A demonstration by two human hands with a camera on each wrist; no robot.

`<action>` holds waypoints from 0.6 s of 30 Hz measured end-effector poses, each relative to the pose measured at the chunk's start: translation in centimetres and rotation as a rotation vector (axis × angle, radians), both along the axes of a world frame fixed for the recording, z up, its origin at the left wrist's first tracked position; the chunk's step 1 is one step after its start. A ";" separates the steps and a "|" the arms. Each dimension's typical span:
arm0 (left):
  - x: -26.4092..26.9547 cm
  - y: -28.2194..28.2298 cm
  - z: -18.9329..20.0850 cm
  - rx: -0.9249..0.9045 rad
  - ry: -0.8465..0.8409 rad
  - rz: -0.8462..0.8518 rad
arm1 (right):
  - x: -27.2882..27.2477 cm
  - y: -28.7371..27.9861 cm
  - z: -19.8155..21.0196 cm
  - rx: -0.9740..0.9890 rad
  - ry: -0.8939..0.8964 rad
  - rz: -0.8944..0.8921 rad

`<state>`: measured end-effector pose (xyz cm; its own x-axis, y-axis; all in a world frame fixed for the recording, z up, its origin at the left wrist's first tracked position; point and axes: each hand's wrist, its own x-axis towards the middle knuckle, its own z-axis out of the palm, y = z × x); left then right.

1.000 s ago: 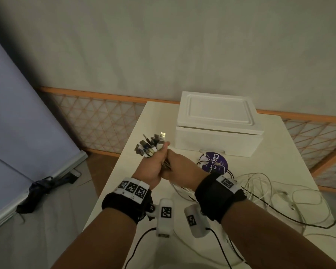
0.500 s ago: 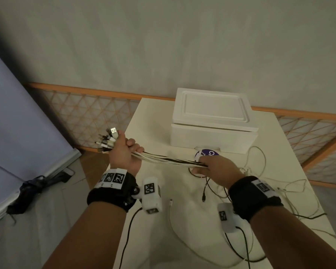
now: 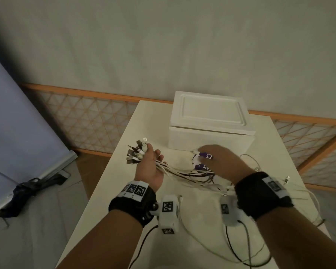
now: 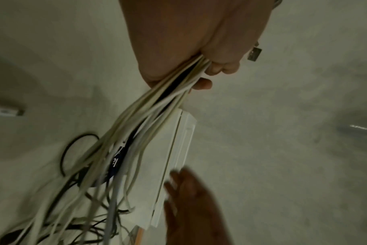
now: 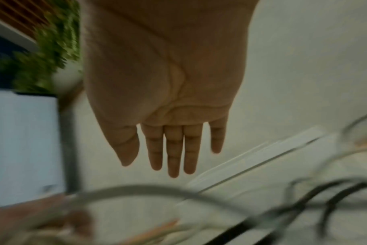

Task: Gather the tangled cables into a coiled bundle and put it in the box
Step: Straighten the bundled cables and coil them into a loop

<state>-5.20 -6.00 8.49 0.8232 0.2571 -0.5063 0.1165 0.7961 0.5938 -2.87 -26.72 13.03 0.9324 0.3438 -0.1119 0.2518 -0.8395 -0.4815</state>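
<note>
Plug ends of the cables (image 3: 175,171) are gripped in a fist by the left hand (image 3: 149,167), raised above the left edge of the surface (image 3: 192,220); USB plugs (image 3: 137,152) are fanned out past the thumb side. From that fist the strands run right and down, loosening into a tangle on the surface. In the left wrist view the cables (image 4: 149,126) are seen squeezed between curled fingers (image 4: 220,69) and palm.

The right hand (image 3: 221,162) is blurred in the head view, hovering over the strands near a purple-labelled item (image 3: 207,158) just in front of the box (image 3: 208,121). In the right wrist view the right hand (image 5: 168,99) is shown flat, fingers (image 5: 174,149) straight and together, nothing held.

Progress, judged: one set of ends is collected, so gathering is partly done. No coil is formed yet; most cable length is left sprawled over the right side of the surface, some hanging near its edge. The box lid is on, so it is not yet opened and nothing is placed inside. Coiling, opening and placing are left.
</note>
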 end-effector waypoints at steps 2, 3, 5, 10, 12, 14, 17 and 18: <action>-0.4 -1.0 0.6 0.022 0.017 -0.039 | -1.6 4.1 0.3 0.053 0.008 0.194; -0.7 -1.5 0.9 0.029 0.012 -0.072 | -2.1 5.8 -0.1 0.044 0.011 0.274; -1.2 -1.9 1.2 0.020 -0.009 -0.120 | -2.4 7.8 -1.1 0.078 0.000 0.314; -1.6 -1.0 0.7 0.004 -0.076 -0.156 | -2.3 8.7 -1.9 0.206 0.005 0.266; -1.9 -0.9 0.8 -0.018 -0.127 -0.182 | -2.1 8.7 -1.8 0.274 0.042 0.220; -2.2 -1.0 1.2 -0.041 -0.187 -0.204 | -1.9 8.7 -1.8 0.371 0.088 0.158; -2.2 -1.1 1.3 -0.070 -0.211 -0.210 | -1.7 8.5 -2.1 0.521 0.172 0.064; -2.3 -1.2 1.3 -0.082 -0.212 -0.210 | -1.8 8.4 -2.3 0.575 0.201 0.033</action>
<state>-7.50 -7.15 9.81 0.9434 0.0358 -0.3297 0.1637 0.8144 0.5568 -4.62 -18.30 10.76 0.9000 0.4300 -0.0719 0.1310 -0.4240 -0.8961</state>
